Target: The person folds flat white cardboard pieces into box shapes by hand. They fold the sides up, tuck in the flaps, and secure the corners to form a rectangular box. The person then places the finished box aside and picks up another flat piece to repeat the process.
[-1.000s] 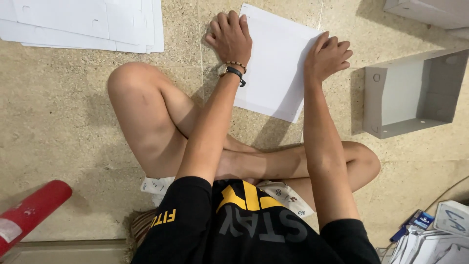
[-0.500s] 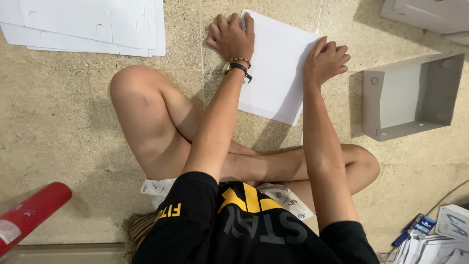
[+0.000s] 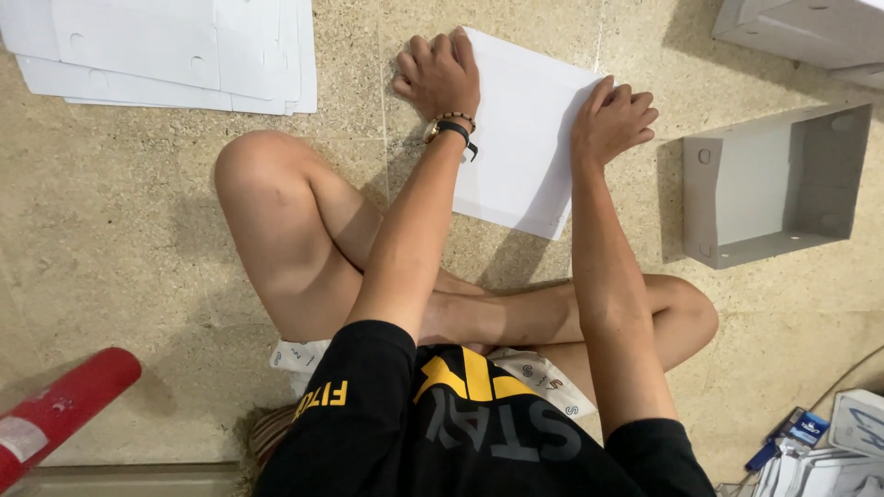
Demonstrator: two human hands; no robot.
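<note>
From my feed I look straight down on a person sitting cross-legged on a speckled stone floor (image 3: 138, 276), both arms stretched forward to a flat white cardboard sheet (image 3: 529, 138) that lies on the floor just beyond the knees. The left hand (image 3: 440, 74) rests on the sheet's left edge near its far corner, fingers curled down over the edge and knuckles up, so it presses or grips the card there; I cannot tell whether the fingertips go under it. A dark watch with a beaded bracelet (image 3: 451, 124) sits on that wrist. The right hand (image 3: 612, 118) lies on the sheet's right edge, fingers bent and bunched, palm side down against the card; again it looks like a loose closed press on the edge, not a flat open palm. The sheet is tilted a little relative to the floor joints, its near corner pointing toward the right shin. To the right of it, apart from the sheet, stands an assembled grey-white open box (image 3: 773, 189) on its side with the opening toward me. At top left a stack of flat white die-cut sheets (image 3: 166, 51) lies well apart from the left hand. More folded boxes (image 3: 801, 32) show at the top right corner. A red roll (image 3: 55, 414) lies at the lower left, and some packets and papers (image 3: 829, 442) at the lower right.
</note>
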